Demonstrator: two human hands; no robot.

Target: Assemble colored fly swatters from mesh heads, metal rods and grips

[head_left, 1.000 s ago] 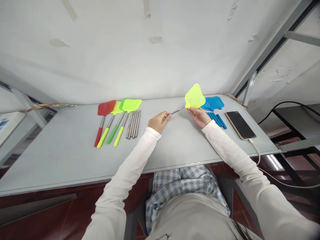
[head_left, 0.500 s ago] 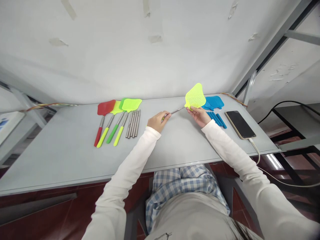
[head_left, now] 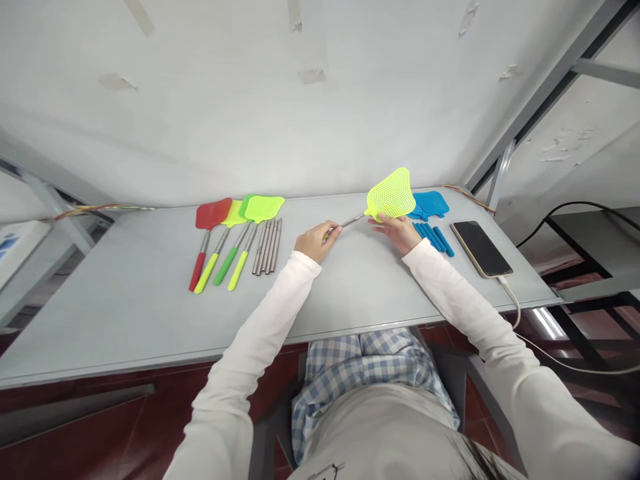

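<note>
Fingers of the left hand [head_left: 314,243] pinch a silver metal rod [head_left: 353,221]; beyond them, a neon-yellow perforated plastic swatter head [head_left: 391,193] meets the loosely spread right hand [head_left: 399,233] and could swivel under a slack pinch.

Wearer's clothing, clock positions by the picture. White long-sleeved knit-look top [head_left: 400,427], 5 o'clock; plain front, except thin dark line motif [head_left: 336,468] near 6, cut by lower edge, design unreadable. White left sleeve [head_left: 237,360], 7 o'clock: narrow at wrist, bunched creases toward elbow. White right sleeve [head_left: 475,313], 4 o'clock: same cut, creased. Left hand [head_left: 315,241] and right hand [head_left: 397,230] bare. Blue-and-white checked cloth lower garment [head_left: 380,360], 5 o'clock, loosely folded. Dark hair strands [head_left: 480,460], between 4 and 5.
</note>
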